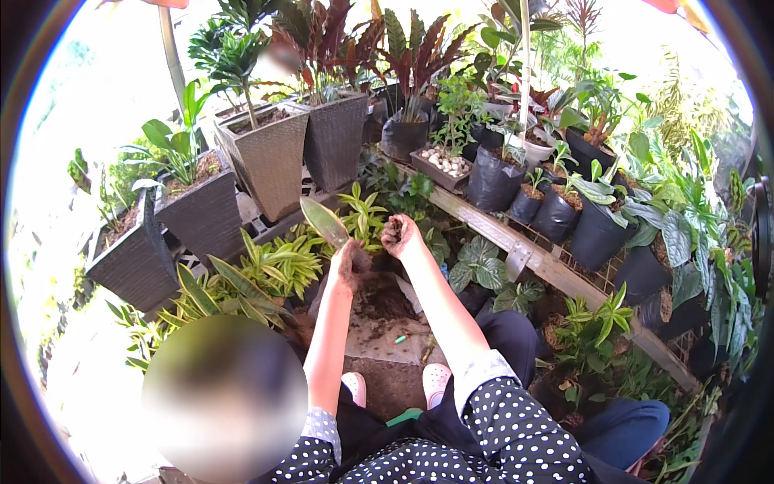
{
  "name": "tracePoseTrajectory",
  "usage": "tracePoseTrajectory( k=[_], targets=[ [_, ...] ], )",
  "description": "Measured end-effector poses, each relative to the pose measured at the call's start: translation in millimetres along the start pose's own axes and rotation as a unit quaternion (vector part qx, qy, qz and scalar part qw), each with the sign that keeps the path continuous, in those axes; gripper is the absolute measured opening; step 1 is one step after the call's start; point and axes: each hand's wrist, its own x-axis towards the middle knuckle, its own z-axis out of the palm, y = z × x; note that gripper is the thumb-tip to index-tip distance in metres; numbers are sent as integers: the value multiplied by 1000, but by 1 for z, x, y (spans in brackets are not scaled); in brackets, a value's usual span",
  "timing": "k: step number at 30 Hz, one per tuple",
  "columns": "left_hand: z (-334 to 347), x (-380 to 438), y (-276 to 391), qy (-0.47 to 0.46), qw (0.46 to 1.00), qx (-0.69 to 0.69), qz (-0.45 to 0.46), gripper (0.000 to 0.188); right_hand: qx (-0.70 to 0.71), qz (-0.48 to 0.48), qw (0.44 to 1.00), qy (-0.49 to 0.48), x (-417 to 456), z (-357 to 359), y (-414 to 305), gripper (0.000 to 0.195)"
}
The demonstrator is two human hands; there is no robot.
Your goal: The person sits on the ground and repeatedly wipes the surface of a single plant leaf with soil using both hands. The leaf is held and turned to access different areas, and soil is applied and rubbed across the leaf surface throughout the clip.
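Note:
My left hand, smeared with soil, grips a small snake plant by its base. Its broad leaf with pale edges leans up and to the left. A dark, blurred lump lies by the fingers at the plant's base; I cannot tell whether it is soil or a small pot. My right hand is curled around a clump of dark soil, level with the leaf and apart from it. Below both hands, loose dark soil lies heaped on a greyish sheet or slab.
A small green-and-orange object lies on the sheet. A green plastic piece is between my feet. Tall planters stand left. A metal rail fronts black nursery bags at right. Another person's jeans-clad knee is lower right.

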Motion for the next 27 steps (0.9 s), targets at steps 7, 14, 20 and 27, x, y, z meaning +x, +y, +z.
tracePoseTrajectory(
  k=[7,14,20,27],
  targets=[
    [-2,0,-18,-140,955,-241,-103,26,-98,-51,993,29,-25,36,22,18],
    [22,-37,0,-88,979,-181,-27,22,-30,-161,985,54,-27,2,20,18],
    [29,-27,0,-87,991,-94,-27,22,111,-137,976,130,-30,-2,49,19],
    [21,-18,6,-125,989,1,-74,24,84,-67,984,140,-32,-21,41,23]
  ],
)
